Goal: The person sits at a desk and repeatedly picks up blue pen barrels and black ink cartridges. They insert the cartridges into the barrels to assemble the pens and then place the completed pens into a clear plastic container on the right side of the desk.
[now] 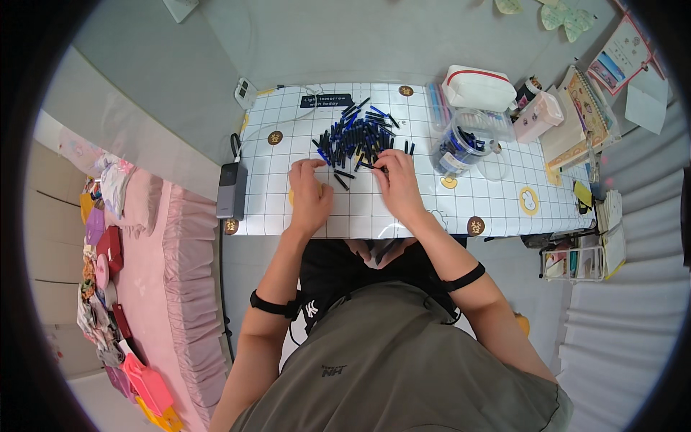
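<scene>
A loose heap of small black and blue tubes, which look like ink cartridges (356, 137), lies on the white grid-patterned table. My left hand (309, 196) rests at the heap's near left side, fingers bent and thumb apart, with nothing visible in it. At the near right side, the bent fingers of my right hand (397, 186) close on a dark ink cartridge (368, 166); the fingers partly hide it. Between my hands, a few single cartridges (341, 181) lie apart from the heap. To the right stands a clear plastic jar (453, 155) with more cartridges inside.
A round clear lid (494, 167) lies beside the jar. Behind it are a white pouch (478, 88) with a red zip, a pale pink box (540, 119) and notebooks (581, 119). A grey power bank (231, 191) with a cable stands at the table's left edge.
</scene>
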The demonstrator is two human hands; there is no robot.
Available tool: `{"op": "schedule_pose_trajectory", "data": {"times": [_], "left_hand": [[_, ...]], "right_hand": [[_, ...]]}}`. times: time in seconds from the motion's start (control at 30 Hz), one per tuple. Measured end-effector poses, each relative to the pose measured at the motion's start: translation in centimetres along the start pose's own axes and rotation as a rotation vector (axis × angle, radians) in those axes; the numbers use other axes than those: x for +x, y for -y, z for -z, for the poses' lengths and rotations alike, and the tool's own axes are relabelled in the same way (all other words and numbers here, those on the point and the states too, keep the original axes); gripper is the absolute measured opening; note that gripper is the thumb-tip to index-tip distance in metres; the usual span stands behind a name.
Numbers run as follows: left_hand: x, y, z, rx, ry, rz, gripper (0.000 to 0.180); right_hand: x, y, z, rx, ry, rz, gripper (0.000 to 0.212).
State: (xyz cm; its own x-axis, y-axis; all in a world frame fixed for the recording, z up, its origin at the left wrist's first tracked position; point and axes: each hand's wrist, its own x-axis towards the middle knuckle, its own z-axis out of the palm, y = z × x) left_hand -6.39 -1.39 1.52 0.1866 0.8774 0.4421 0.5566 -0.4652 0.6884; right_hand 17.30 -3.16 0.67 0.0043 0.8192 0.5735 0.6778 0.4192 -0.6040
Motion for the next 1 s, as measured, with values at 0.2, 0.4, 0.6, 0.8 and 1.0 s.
{"op": "schedule_pose_trajectory", "data": {"times": [0.2, 0.4, 0.6, 0.8, 1.0], "left_hand": [[-0.8, -0.4, -0.2, 0.153, 0.082, 0.058, 0.026], [0.4, -2.1, -1.9, 0.346, 0.031, 0.019, 0.034], [1.0, -1.5, -2.1, 0.342, 0.076, 0.034, 0.031], [2.1, -1.8, -1.9, 0.394, 0.163, 0.111, 0.023], [2.9, -3.0, -2.2, 0.410, 0.187, 0.158, 0.028]], "right_hand": [[-0.9, 0.9, 2.4, 0.104, 0.038, -0.133, 0.016], [-1.2, 0.8, 6.2, 0.157, 0.030, -0.227, 0.014], [-2.2, -0.7, 7.0, 0.212, 0.011, -0.263, 0.009], [-2.3, 0.1, 6.3, 0.436, 0.167, -0.421, 0.011], [-1.9, 0.9, 4.9, 0.316, 0.152, -0.339, 0.018]]}}
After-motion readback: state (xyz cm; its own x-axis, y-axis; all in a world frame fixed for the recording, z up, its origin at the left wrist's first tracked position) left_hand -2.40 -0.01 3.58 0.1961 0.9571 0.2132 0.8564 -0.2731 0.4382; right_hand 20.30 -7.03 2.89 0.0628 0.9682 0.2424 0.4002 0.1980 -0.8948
